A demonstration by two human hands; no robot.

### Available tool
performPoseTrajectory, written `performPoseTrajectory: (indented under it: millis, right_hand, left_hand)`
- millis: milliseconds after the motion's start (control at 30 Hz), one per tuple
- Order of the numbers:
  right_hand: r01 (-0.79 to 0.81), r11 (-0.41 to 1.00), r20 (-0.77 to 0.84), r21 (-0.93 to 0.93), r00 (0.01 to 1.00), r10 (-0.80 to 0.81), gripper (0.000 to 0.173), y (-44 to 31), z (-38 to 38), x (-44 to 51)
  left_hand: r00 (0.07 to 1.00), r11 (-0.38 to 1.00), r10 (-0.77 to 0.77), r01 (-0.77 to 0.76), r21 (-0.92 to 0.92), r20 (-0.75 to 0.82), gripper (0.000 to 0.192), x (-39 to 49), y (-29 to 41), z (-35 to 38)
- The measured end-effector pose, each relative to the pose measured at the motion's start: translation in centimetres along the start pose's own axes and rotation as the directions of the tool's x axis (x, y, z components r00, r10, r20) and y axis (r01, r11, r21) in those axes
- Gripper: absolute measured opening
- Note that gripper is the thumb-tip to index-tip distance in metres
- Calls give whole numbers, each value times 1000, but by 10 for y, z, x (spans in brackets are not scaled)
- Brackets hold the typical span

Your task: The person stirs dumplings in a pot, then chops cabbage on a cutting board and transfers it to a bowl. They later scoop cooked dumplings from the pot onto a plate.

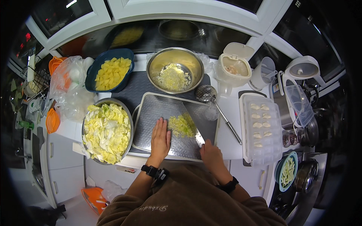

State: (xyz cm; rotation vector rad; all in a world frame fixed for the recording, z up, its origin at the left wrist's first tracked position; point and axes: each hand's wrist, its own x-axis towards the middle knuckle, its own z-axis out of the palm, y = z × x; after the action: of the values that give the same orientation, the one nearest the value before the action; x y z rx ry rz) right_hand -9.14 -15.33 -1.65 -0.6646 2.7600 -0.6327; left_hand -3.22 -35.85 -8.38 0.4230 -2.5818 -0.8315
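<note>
My left hand (160,138) lies flat on the metal cutting board (148,108), fingers stretched out and holding nothing. Just right of its fingertips is a small heap of finely chopped cabbage (178,126). My right hand (211,154) grips a kitchen knife at the board's near right edge. The knife's blade (199,137) slants away from me along the heap's right side; its handle is mostly hidden in the hand. Behind the board stands a steel bowl (152,70) with chopped cabbage in it. Left of the board, a metal bowl (131,127) is piled with cut cabbage leaves (107,132).
A blue basin (89,76) holds yellow cubes, perhaps potato. A perforated skimmer (208,94) lies right of the board, its handle towards me. Farther right are a tray of dumplings (261,155) and a lidded container (246,70). Plastic bags (72,93) sit at the left.
</note>
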Motion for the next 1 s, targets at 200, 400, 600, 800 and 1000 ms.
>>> performPoseTrajectory:
  millis: [200, 400, 600, 800, 1000]
  right_hand:
    - [-1, 999, -10, 53, 1000, 1, 16, -3, -6, 2]
    - [42, 996, 13, 84, 999, -43, 16, -7, -2, 6]
    - [36, 998, 18, 51, 999, -37, 16, -9, -2, 11]
    - [99, 994, 56, 49, 993, -102, 14, -12, -3, 7]
    - [131, 991, 98, -24, 987, -128, 11, -17, 4, 12]
  left_hand:
    - [998, 999, 37, -38, 21, 42, 43, 1, 0, 4]
    - [996, 998, 65, -64, -16, 56, 41, -1, 0, 1]
    - [993, 996, 85, -84, -25, 77, 39, 0, 3, -3]
    - [998, 997, 62, -61, -57, 26, 37, -3, 1, -3]
    - [996, 993, 87, -87, -78, -2, 35, -2, 2, -3]
